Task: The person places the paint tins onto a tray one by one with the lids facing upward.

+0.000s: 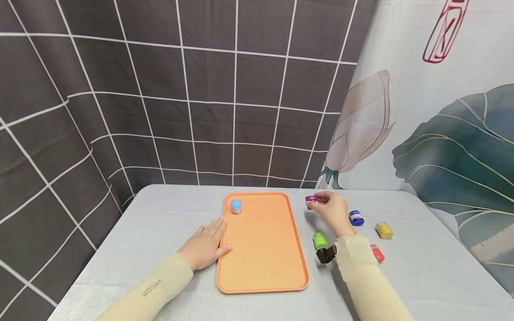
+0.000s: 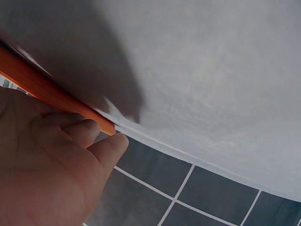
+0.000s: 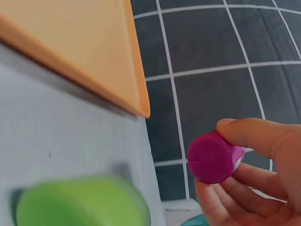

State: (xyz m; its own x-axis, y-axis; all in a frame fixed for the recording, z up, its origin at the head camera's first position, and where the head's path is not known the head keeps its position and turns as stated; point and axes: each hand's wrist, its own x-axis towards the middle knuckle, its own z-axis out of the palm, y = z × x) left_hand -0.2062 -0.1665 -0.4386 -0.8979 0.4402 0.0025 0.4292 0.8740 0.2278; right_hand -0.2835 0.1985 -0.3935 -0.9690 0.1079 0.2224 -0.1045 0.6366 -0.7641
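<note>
Head view shows the right hand (image 1: 334,210) raised just above the grey table (image 1: 160,223), to the right of the orange tray (image 1: 263,249), its fingertips pinching a magenta-lidded paint jar (image 1: 311,199). Right wrist view confirms thumb and curled fingers (image 3: 263,136) closed round that jar (image 3: 214,157), lid facing the camera. Left hand (image 1: 205,244) lies flat on the table, fingers straight and pressed together, thumb touching the tray's left rim. A blue-lidded jar (image 1: 236,206) stands in the tray's far left corner. On the table near the right forearm lie a green jar (image 1: 320,240), a black jar (image 1: 326,254), a dark blue jar (image 1: 356,218), a yellow jar (image 1: 383,230) and a red jar (image 1: 377,253)
</note>
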